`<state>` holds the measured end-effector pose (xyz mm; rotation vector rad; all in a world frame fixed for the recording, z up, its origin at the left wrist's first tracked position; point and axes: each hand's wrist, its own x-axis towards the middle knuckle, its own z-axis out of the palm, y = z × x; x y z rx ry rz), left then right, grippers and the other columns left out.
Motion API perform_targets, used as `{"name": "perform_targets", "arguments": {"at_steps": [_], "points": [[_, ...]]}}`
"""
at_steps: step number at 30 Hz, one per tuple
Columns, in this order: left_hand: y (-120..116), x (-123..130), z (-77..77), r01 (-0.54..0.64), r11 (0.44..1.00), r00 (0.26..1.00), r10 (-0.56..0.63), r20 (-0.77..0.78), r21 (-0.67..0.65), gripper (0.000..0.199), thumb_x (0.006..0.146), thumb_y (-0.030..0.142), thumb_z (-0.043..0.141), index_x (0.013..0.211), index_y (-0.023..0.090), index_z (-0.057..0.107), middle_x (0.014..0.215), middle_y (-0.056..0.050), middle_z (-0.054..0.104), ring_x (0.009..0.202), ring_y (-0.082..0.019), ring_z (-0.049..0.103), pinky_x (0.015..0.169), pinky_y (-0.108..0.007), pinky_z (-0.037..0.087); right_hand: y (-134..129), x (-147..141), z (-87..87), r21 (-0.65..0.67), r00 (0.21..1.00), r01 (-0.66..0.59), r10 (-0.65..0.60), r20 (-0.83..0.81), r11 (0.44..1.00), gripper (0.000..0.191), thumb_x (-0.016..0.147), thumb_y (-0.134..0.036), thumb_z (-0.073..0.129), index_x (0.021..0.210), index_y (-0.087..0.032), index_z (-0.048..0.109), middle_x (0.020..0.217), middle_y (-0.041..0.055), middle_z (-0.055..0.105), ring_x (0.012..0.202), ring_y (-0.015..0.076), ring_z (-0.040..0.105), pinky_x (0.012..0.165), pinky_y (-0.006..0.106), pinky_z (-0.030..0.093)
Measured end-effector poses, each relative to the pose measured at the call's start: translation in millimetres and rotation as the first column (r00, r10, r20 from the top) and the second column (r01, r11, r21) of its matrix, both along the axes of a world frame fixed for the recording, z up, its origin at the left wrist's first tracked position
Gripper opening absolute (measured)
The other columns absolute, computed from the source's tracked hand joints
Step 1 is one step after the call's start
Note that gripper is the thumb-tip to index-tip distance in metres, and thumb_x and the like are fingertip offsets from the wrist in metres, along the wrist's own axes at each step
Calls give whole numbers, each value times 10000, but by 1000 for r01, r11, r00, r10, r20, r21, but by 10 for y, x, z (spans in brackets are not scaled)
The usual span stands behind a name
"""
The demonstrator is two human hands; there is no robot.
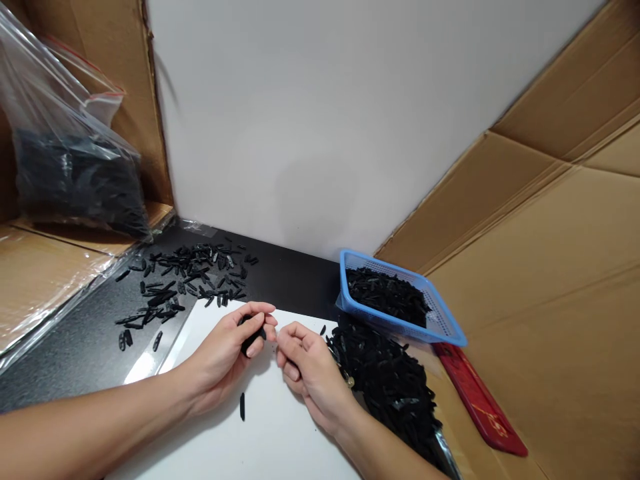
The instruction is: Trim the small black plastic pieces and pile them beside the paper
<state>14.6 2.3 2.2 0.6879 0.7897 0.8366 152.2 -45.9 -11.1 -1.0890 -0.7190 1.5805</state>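
Note:
Over a white board [215, 447], my left hand [230, 347] is closed around several small black pieces [253, 335], its fingers curled over them. Close by on the right, my right hand [310, 373] has its fingers pinched together; a small dark spot shows between them, too hidden to name. The fingertips of both hands nearly meet. One slim black piece [243, 406] lies on the board below my left hand. A large heap of black pieces [385, 373] spreads beside my right hand, and loose black pieces [200, 263] are scattered on the dark tabletop at the left.
A blue basket [400, 323] holding black pieces stands behind the heap. To its right lies a red tool [480, 400]. A clear plastic bag of dark contents [80, 180] rests on cardboard at the upper left. Cardboard [550, 267] borders the right; a pale wall [320, 120] rises behind.

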Motion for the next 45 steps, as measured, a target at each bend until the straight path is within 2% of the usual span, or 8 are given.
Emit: {"name": "perform_targets", "arguments": {"at_steps": [9, 15, 20, 23, 28, 31, 34, 45], "points": [[-87, 30, 18, 14, 996, 1000, -12, -24, 90, 182, 781, 323, 680, 859, 165, 632, 715, 12, 615, 520, -51, 354, 560, -176, 333, -16, -155, -54, 11, 997, 82, -82, 4, 997, 285, 682, -328, 775, 725, -172, 541, 553, -67, 492, 372, 14, 219, 352, 175, 90], [43, -16, 22, -65, 995, 990, 74, -122, 79, 153, 780, 295, 653, 872, 177, 623, 696, 26, 591, 504, -56, 330, 503, -180, 256, -13, -67, -48, 72, 969, 71, -86, 233, 995, 223, 727, -338, 719, 728, -182, 559, 489, -91, 450, 363, 33, 224, 359, 188, 146], [29, -24, 31, 219, 960, 921, -143, -363, 177, 259, 808, 425, 615, 762, 170, 623, 575, 40, 507, 542, -102, 384, 496, -211, 241, 32, 78, 1, 206, 873, 1, -101, 478, 978, 180, 711, -296, 717, 667, -166, 601, 581, -37, 516, 481, 80, 362, 413, 201, 256], [2, -23, 14, 272, 935, 898, -161, -410, 228, 232, 767, 379, 676, 703, 172, 592, 505, 58, 477, 514, -98, 367, 505, -216, 236, 73, 150, 48, 149, 927, -9, -48, 371, 989, 176, 710, -322, 727, 765, -178, 643, 630, -25, 543, 481, 78, 357, 402, 198, 221], [51, -31, -25, 127, 984, 950, -86, -299, 123, 188, 743, 335, 713, 801, 172, 640, 584, 32, 565, 517, -84, 386, 499, -209, 234, 120, 220, 127, 88, 1000, 21, -21, 7, 996, 214, 758, -311, 640, 900, -157, 681, 722, 42, 629, 567, 111, 492, 446, 202, 293], [78, -41, -45, 87, 994, 970, -71, -233, 60, 286, 743, 324, 721, 984, 177, 677, 680, 8, 608, 527, -70, 387, 494, -200, 236, 125, 239, 146, 94, 999, 33, -32, -9, 995, 188, 752, -272, 669, 898, -154, 689, 746, 50, 649, 596, 109, 516, 471, 193, 325], [79, -51, -77, 94, 994, 974, -80, -210, 57, 340, 759, 338, 711, 1048, 161, 683, 608, 26, 545, 517, -65, 359, 479, -195, 211, 125, 238, 137, 123, 999, 44, -43, -10, 991, 198, 751, -294, 709, 892, -159, 677, 748, 47, 657, 592, 102, 517, 463, 181, 323], [56, -32, -73, 107, 993, 980, -96, -172, 53, 301, 788, 409, 680, 940, 149, 679, 632, 27, 544, 483, -46, 323, 454, -189, 202, 113, 220, 127, 175, 999, 42, -46, 19, 984, 252, 718, -355, 765, 785, -163, 616, 681, 43, 682, 500, 86, 492, 393, 173, 260]]}}
